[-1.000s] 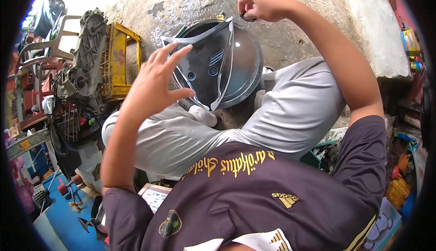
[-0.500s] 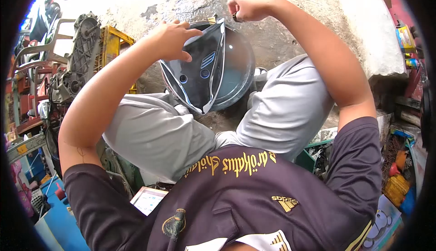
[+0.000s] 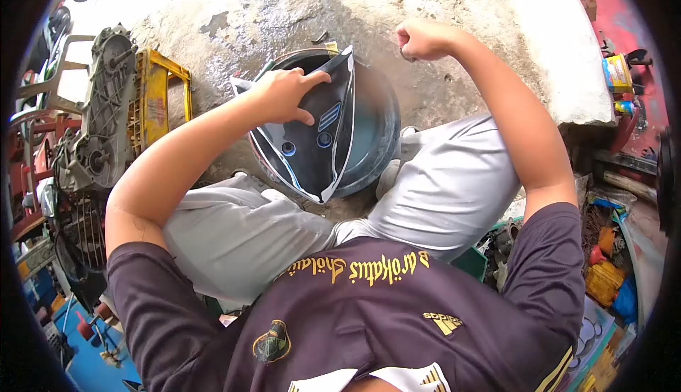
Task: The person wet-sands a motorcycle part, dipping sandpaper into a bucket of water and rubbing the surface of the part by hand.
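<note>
A black motorcycle body panel [image 3: 306, 161] with white edges and blue marks lies slanted across a dark round basin [image 3: 389, 144]. The basin's open right part shows greyish water. My left hand [image 3: 287, 96] rests over the panel's upper left part, thumb and index finger apart; its other fingertips are partly hidden. Up and to the right of the basin, my right hand [image 3: 427, 39] hangs above the wet floor, its fingers curled closed. A small dark bit shows at those fingers, too small to make out.
A yellow crate [image 3: 152, 98] and a metal engine casing [image 3: 106, 101] stand at the left. A blue-and-yellow can [image 3: 617, 73] is at the right, beyond the pale concrete ledge [image 3: 567, 87]. Loose parts and tools [image 3: 606, 271] pile up at the lower right.
My right hand has moved right and slightly down in the view, still closed. The left hand sits a little lower and further right over the panel. The whole view has shifted slightly.
</note>
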Motion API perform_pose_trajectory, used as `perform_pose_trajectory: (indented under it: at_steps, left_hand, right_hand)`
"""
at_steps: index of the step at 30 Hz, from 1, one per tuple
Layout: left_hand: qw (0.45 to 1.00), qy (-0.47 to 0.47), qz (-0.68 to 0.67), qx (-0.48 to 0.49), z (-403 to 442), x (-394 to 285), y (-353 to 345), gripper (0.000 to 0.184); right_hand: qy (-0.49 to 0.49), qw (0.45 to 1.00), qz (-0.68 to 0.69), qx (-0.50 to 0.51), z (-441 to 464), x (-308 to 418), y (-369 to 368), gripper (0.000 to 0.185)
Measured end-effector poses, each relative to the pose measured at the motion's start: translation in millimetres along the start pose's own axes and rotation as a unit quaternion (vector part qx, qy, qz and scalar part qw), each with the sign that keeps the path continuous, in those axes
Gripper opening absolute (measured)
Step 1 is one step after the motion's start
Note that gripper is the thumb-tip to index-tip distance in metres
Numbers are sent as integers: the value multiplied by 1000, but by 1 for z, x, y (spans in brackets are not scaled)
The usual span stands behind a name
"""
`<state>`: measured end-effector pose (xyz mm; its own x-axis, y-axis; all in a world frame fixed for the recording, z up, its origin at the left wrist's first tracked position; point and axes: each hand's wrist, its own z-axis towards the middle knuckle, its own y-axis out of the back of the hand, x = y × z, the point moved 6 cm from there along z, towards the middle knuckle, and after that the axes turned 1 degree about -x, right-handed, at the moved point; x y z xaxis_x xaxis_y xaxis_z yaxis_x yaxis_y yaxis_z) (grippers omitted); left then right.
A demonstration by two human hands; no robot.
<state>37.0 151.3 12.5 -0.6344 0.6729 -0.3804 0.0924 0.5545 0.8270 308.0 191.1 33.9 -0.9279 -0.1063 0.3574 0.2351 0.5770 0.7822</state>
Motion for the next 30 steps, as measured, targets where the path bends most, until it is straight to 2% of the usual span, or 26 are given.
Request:
perform_pose_trajectory:
  at_steps: [1, 3, 5, 7, 9, 14, 16, 18, 19, 21, 23, 25, 27, 29, 30]
  left_hand:
    - [1000, -4, -3, -2, 2, 3, 1, 86]
    - [997, -65, -28, -9, 3, 3, 3, 86]
    - [996, -75, -38, -24, 3, 8, 7, 84]
    - [992, -114, -25, -51, -1, 6, 17, 80]
    - [993, -100, -39, -55, -8, 16, 20, 79]
    - [997, -62, -17, -35, -21, 43, 16, 84]
    - [998, -56, -12, -37, -22, 45, 11, 85]
    - [998, -45, -7, -37, -21, 45, 7, 88]
    - [998, -47, -6, -38, -24, 44, 4, 88]
    - [985, -85, 91, -120, -32, 37, 8, 86]
    - [981, -108, 112, -118, -32, 31, 5, 85]
    - [976, -127, 134, -116, -35, 29, 2, 84]
    - [970, -143, 157, -122, -37, 30, -4, 82]
    - [965, -144, 176, -132, -38, 37, -9, 84]
    - [967, -148, 157, -133, -41, 35, -8, 91]
  right_hand:
    - [-27, 1000, 5, 6, -3, -3, -1, 14]
    - [-30, 999, -14, -4, -3, -4, -4, 13]
    - [-20, 997, -61, -42, 1, -14, -14, 14]
    - [-24, 998, -60, -20, -4, -18, -27, 16]
    - [-36, 998, -45, 24, -9, -22, -44, 17]
    - [-19, 999, -28, 15, -15, -5, -55, 23]
    - [16, 996, 29, -80, -21, 1, -50, 28]
    - [11, 996, 29, -80, -26, 2, -50, 29]
    - [10, 996, 32, -77, -27, 5, -50, 31]
    - [22, 995, 72, -69, -25, 19, -61, 30]
    - [36, 991, 109, -61, -16, 33, -81, 29]
    - [5, 979, 206, 10, 10, 39, -129, 30]
    - [-111, 958, 255, 70, 29, 33, -186, 33]
    - [-153, 940, 304, 6, 49, 23, -233, 37]
    - [-225, 924, 299, -82, 51, 23, -241, 38]
